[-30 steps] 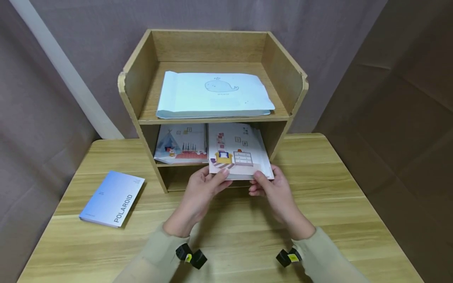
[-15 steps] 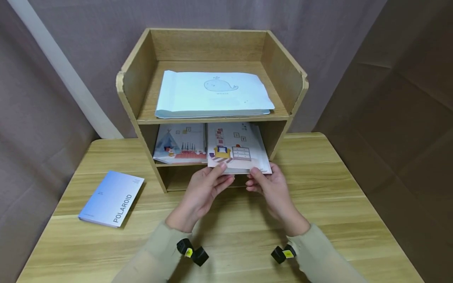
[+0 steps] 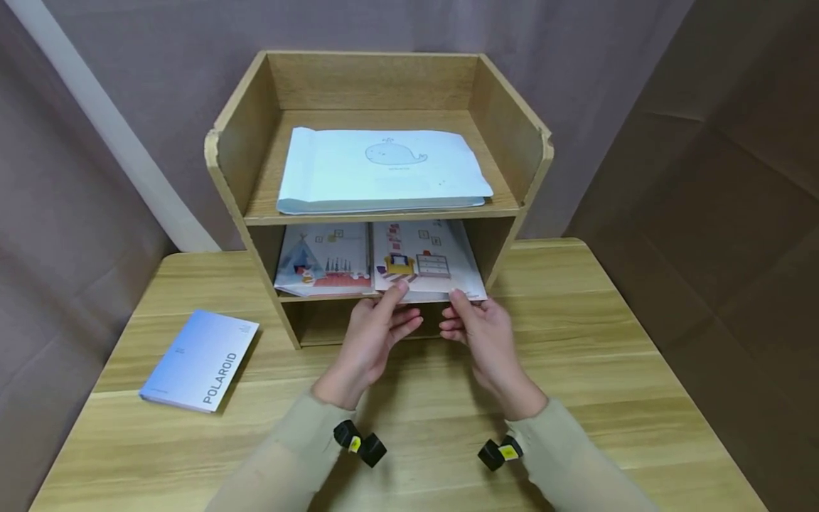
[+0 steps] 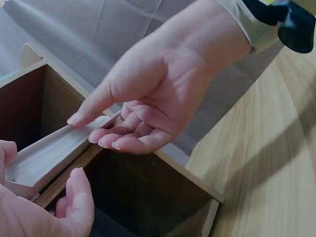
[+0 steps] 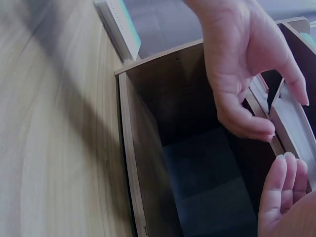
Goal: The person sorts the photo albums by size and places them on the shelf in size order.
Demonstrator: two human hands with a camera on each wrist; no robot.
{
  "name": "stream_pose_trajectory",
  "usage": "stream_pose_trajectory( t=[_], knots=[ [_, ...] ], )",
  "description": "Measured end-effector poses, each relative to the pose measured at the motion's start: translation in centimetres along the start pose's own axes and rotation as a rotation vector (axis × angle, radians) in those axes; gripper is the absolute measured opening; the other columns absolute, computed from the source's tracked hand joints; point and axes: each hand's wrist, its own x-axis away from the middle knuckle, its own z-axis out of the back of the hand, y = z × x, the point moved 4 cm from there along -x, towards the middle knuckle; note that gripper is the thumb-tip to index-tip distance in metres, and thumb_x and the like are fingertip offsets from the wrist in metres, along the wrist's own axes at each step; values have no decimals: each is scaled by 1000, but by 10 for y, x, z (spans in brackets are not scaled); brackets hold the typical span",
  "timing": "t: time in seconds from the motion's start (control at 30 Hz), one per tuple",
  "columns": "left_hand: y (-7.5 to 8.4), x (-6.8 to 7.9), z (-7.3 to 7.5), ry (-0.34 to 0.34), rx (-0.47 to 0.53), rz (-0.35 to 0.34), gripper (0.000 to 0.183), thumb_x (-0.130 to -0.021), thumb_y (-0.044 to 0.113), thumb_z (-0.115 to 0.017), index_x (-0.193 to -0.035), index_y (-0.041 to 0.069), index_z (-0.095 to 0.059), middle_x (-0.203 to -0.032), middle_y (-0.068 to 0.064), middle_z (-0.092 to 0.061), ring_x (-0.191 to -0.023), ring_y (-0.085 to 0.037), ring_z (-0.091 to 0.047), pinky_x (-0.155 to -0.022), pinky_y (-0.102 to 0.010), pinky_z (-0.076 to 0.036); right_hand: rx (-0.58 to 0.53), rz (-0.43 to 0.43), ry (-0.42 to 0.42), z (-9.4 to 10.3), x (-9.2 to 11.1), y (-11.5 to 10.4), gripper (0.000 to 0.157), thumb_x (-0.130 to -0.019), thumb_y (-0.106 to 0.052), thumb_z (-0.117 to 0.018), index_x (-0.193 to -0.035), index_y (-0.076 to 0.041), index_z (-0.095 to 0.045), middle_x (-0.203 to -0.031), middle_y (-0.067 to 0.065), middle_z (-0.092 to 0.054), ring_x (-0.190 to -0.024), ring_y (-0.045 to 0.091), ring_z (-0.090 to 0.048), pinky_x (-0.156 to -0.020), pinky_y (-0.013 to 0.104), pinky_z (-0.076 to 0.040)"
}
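Note:
On the middle shelf of a wooden rack (image 3: 416,214), an illustrated book (image 3: 419,245) with a yellow armchair and a chest of drawers on it lies flat, its front edge near the shelf's front. My left hand (image 3: 369,338) holds that edge on the left, thumb on top and fingers lower down. At the right part of the same edge is my right hand (image 3: 488,341), its thumb also on the cover. The right wrist view shows the left thumb over the pale page edges (image 5: 296,126). Beside it on the left lies another illustrated book (image 3: 323,259) with a blue tent.
A white book with a whale drawing (image 3: 387,171) lies on the rack's top level. The blue Polaroid book (image 3: 198,360) lies on the table (image 3: 614,398) at the left. The rack's side walls flank the hands' shelf, with a lower compartment (image 3: 333,323) beneath.
Both hands have moved forward, sliding the armchair book deeper into the middle shelf. Its front edge now lies near the front edge of the shelf. The other books stay in place.

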Motion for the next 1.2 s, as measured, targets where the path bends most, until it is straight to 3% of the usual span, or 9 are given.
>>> stream_pose_trajectory(
  t=[0.33,0.57,1.2],
  knots=[
    [-3,-12,5,64,59,1,69,-81,42,-78,-124,-1,-47,-118,-24,-47,-87,-24,-62,-86,-40,-54,22,-115,7,-4,-9,4,55,-86,-46,-70,-104,4,-57,-74,5,-61,-62,16,-61,-59,28,-57],
    [-4,-15,4,77,73,-1,70,-79,42,-79,-125,0,-47,-115,-23,-48,-88,-26,-62,-84,-42,-55,-3,-115,5,-5,-12,5,51,-85,-47,-70,-98,0,-56,-72,4,-60,-60,15,-60,-56,26,-56],
    [-3,-13,3,77,77,-3,74,-78,45,-79,-126,0,-45,-113,-20,-48,-96,-30,-61,-83,-41,-55,32,-91,24,-4,-14,6,57,-85,-49,-69,-99,4,-54,-71,5,-60,-58,15,-61,-56,28,-57]
  ],
)
